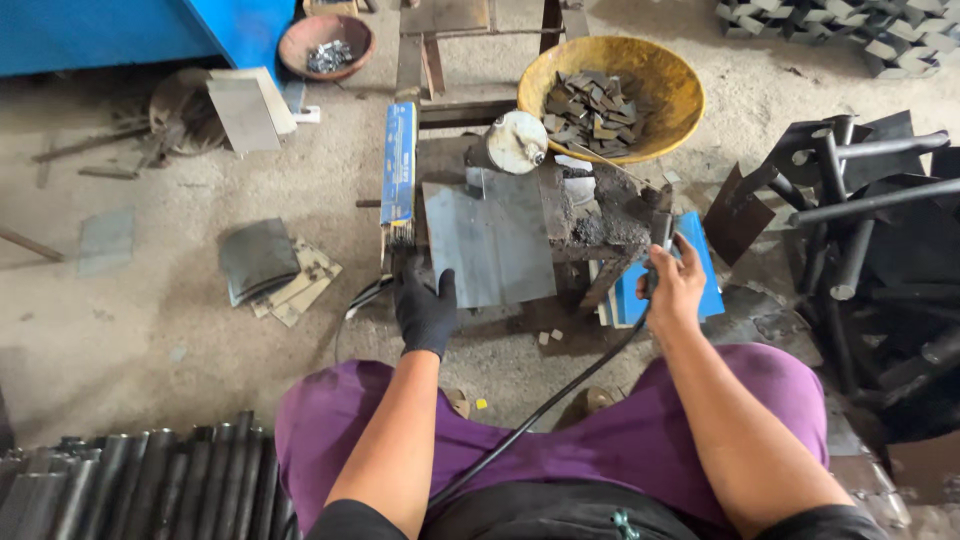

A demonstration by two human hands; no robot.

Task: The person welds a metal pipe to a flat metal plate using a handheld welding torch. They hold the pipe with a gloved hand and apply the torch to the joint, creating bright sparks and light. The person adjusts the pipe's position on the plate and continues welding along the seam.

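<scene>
So a welding setup is seen here, low on the floor. The left hand [424, 312], in a black glove, is reaching toward the near-left corner of a grey steel sheet [490, 240] laid on a small stand at the centre of the frame; whether the fingers are pinched on the edge or just resting there can't be told. The right hand [675, 285], bare, is wrapped tight around an electrode holder [660, 235], with its black cable [540, 410] trailing down across the purple trousers. A blue box of welding rods [399, 165] is propped just left of the sheet, and a yellow bowl of metal offcuts [672, 85] sits at upper right. Looks like the positioning stage, no arc visible yet. Next, the sheet probably needs steadying and the holder needs bringing over to the work.
</scene>
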